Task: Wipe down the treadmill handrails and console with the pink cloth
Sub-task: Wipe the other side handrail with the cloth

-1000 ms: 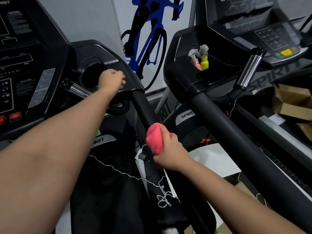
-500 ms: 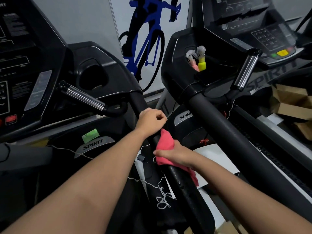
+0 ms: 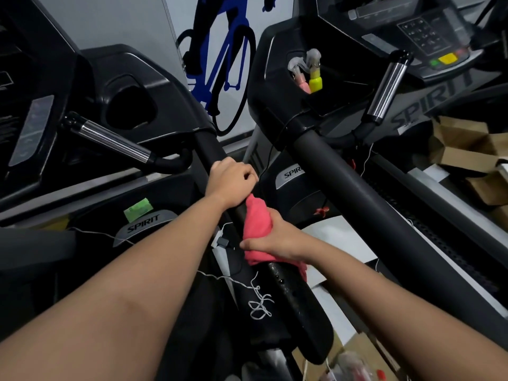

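The pink cloth (image 3: 257, 224) is wrapped over the black right handrail (image 3: 291, 292) of the left treadmill, at the centre of the view. My right hand (image 3: 277, 237) grips the cloth around the rail, thumb on the near side. Just above it, my left hand (image 3: 232, 182) curls around the same handrail, touching the cloth's upper tip. The rail below the cloth looks wet and shiny. The treadmill's console (image 3: 30, 119) sits at the far left, with a chrome pulse grip (image 3: 110, 140) and a cup holder (image 3: 129, 105) beside it.
A second treadmill stands to the right, with its thick black handrail (image 3: 371, 204), chrome grip (image 3: 386, 89) and keypad console (image 3: 423, 37). Spray bottles (image 3: 310, 75) stand in its cup holder. Cardboard boxes (image 3: 467, 149) lie at right. A white cord (image 3: 258, 301) dangles below the cloth.
My left hand left the console's cup holder and came down to grip the handrail above the cloth. My right hand spread the bunched cloth over the rail and slid slightly lower.
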### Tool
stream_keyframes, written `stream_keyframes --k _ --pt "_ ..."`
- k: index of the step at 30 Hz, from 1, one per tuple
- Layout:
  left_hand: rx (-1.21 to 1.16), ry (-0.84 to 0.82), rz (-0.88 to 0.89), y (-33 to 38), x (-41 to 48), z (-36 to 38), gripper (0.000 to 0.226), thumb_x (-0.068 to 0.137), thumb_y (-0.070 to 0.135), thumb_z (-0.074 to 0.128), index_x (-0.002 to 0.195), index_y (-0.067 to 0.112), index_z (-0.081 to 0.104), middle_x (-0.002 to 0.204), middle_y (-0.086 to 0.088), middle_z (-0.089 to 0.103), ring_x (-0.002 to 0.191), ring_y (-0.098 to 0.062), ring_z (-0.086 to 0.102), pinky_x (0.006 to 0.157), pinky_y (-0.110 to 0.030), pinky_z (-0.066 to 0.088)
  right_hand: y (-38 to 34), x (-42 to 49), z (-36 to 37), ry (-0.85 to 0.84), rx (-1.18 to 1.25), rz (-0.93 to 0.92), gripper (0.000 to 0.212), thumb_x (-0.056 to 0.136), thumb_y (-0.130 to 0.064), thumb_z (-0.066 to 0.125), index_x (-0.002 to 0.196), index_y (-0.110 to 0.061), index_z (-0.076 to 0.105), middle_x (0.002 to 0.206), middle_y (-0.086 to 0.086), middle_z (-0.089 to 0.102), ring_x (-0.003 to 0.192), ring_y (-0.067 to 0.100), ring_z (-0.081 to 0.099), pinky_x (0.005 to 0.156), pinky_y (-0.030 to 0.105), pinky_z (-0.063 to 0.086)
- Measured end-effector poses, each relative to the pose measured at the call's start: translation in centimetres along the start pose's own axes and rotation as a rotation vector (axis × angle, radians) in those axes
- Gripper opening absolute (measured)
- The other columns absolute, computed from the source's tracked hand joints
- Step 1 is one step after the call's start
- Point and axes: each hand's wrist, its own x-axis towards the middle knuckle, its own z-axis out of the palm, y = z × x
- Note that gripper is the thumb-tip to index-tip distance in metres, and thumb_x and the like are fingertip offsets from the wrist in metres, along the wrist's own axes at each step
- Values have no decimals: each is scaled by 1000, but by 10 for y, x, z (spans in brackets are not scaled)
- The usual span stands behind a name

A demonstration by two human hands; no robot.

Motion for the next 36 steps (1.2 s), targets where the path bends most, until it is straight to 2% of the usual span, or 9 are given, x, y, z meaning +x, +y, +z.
stream_keyframes --k 2,5,10,14,20,26,29,31,36 --pt "13 2 -4 2 0 1 28 89 24 44 87 31 71 98 14 69 104 -16 49 93 -31 27 -7 6 2 49 -30 46 89 70 -39 77 139 -20 25 99 -8 51 86 7 53 71 20 42" --pt "-7 -12 -8 0 1 0 29 89 23 43 86 30 71 95 13 69 101 -15 48 88 -28 24 -23 13 21 244 -211 108 88 67 -42 72 136 -15 25 121 9 50 107 28 54 85 32 45" --pt "-30 3 -31 -2 2 3 30 89 23 43 85 27 72 93 11 69 102 -15 49 85 -26 22 -13 -1 53 384 -638 -54 107 75 -35 71 149 -19 -6 135 16 29 114 37 46 91 44 47" --pt "-53 36 -66 2 -5 3 29 89 18 44 92 24 72 104 9 65 111 -18 45 96 -29 24 -8 8 35 260 -421 -58 108 70 -31 70 148 -30 -6 134 14 32 115 37 47 95 42 44" --pt "-146 100 -300 6 -25 4 36 91 21 48 127 21 53 142 0 33 138 -18 18 113 -35 8 -6 20 12 109 -90 -43 104 64 -37 75 146 -30 12 120 6 53 104 21 55 92 33 46" --pt "-238 -14 -402 13 -41 -2 55 96 34 47 146 28 27 157 -3 7 146 -24 -1 116 -43 3 2 1 25 187 -217 -53 104 61 -39 68 145 -31 7 129 12 44 109 30 54 94 41 47" --pt "-324 -50 -475 19 -48 -5 68 95 39 49 151 32 10 159 0 -5 145 -29 2 117 -46 8 2 -12 28 156 -393 -61 109 69 -36 69 147 -31 -6 133 15 34 115 34 50 94 40 45" --pt "-350 -78 -564 23 -48 -6 81 94 41 52 152 29 -4 159 -1 -9 145 -30 8 117 -45 11 -3 -4 23 137 -426 -27 111 66 -36 71 147 -26 -3 130 15 40 111 32 53 89 36 46" --pt "-297 -145 -681 26 -44 -10 96 91 48 55 151 17 -13 160 -5 -6 143 -31 20 113 -47 18 -4 15 9 20 -49 -55 103 59 -33 78 142 -19 20 116 5 55 102 19 57 89 34 49"
